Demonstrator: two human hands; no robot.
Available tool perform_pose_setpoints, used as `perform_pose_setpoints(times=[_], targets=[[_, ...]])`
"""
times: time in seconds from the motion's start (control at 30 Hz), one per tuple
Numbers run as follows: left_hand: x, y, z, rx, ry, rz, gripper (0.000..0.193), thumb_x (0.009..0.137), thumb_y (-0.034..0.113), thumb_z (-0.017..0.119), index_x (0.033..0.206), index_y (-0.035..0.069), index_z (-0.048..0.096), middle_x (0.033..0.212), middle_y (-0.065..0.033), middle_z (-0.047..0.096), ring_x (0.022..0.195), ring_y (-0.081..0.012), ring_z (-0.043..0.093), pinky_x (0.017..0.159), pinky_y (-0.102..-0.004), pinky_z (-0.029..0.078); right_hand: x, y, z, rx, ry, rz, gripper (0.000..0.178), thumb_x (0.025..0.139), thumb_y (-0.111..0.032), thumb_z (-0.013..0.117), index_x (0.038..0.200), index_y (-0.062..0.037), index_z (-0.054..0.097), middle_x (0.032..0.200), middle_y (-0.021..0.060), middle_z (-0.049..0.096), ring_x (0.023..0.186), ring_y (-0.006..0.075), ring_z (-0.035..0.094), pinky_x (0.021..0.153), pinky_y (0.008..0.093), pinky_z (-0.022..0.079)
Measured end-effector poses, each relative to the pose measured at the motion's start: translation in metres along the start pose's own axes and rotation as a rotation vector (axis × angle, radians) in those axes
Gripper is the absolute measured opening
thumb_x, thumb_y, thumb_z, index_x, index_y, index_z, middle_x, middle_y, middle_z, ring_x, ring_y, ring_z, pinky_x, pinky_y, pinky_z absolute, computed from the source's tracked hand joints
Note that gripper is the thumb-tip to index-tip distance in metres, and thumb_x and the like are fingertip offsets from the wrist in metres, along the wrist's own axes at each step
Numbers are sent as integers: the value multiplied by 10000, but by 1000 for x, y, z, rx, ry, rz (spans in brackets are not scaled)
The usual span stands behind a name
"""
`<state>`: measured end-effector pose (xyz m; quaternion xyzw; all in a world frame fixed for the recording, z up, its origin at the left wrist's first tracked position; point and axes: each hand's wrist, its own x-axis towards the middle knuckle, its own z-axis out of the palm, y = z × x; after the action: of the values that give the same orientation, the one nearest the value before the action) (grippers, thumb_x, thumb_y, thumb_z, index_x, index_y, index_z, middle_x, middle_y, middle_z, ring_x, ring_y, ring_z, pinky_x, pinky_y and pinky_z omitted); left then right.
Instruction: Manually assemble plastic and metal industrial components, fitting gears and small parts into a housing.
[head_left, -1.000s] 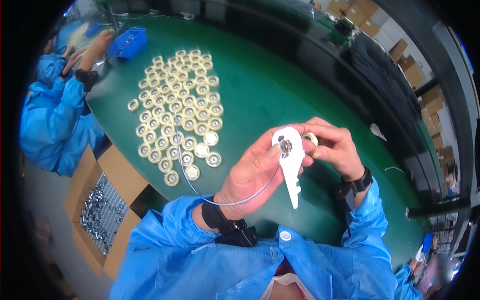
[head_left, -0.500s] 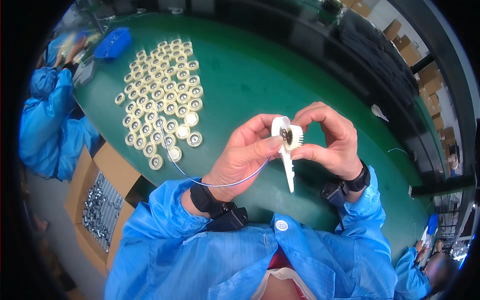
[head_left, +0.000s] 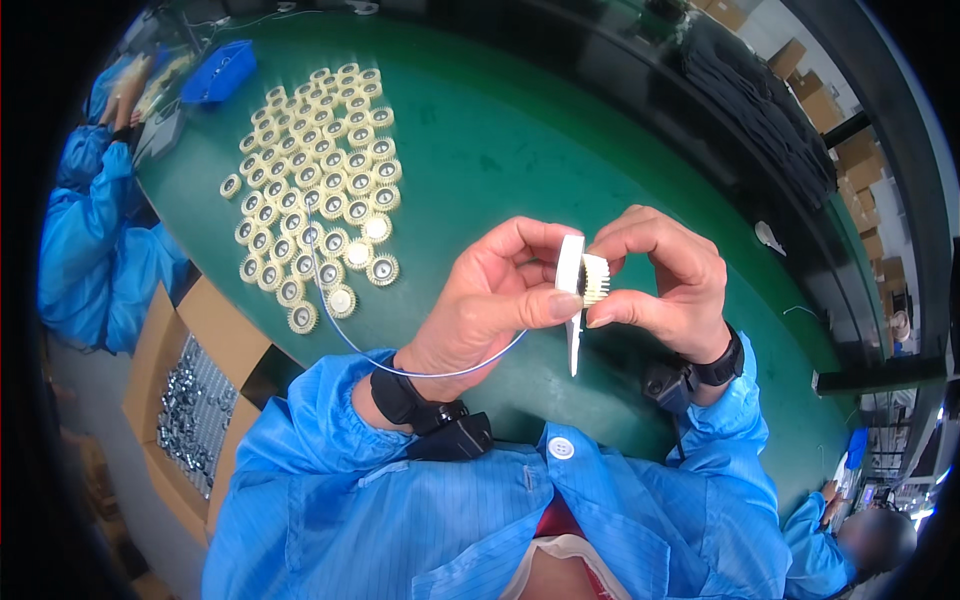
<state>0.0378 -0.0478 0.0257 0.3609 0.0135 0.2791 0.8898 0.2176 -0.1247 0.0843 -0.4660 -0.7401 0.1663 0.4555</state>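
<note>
My left hand [head_left: 500,290] pinches a white plastic piece [head_left: 570,262] between thumb and fingers. The piece has a round head and a narrow tail pointing down, and stands nearly edge-on to me. My right hand [head_left: 665,280] grips a cream toothed gear [head_left: 596,280] by its rim, thumb below and fingers above. The gear's face is against or very close to the white piece; whether they are joined cannot be seen. A thin blue and white cord [head_left: 400,373] loops from among the gears to my left hand.
Many similar gears [head_left: 310,175] stand grouped on the green table [head_left: 480,120] at left. An open cardboard box [head_left: 160,345] of small metal parts is at lower left. A blue bin [head_left: 220,72], another person [head_left: 95,220] and a white piece [head_left: 769,238] lie around the edges.
The white piece and gear have turned, so the gear's dark hub is now mostly hidden. Both parts are closer together. The view has shifted slightly.
</note>
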Motion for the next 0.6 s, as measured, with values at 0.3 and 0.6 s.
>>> perform_pose_setpoints(times=[0.3,0.6], targets=[[-1,2,3,2,-4,4,530,777,99,762,1243,41,517,1141,-106,597,1062,-202,600,947,-345,480,-1,-4,0,5,-2,27,338,678,-196,843,899,-24,654,817,57,644,696,135,584,625,262,473],[-1,1,3,6,-10,35,537,765,96,772,1238,44,523,1133,-100,598,1071,-192,588,963,-348,464,-1,-6,1,-3,36,67,338,672,-199,847,881,-18,651,807,59,640,702,142,582,628,271,473]])
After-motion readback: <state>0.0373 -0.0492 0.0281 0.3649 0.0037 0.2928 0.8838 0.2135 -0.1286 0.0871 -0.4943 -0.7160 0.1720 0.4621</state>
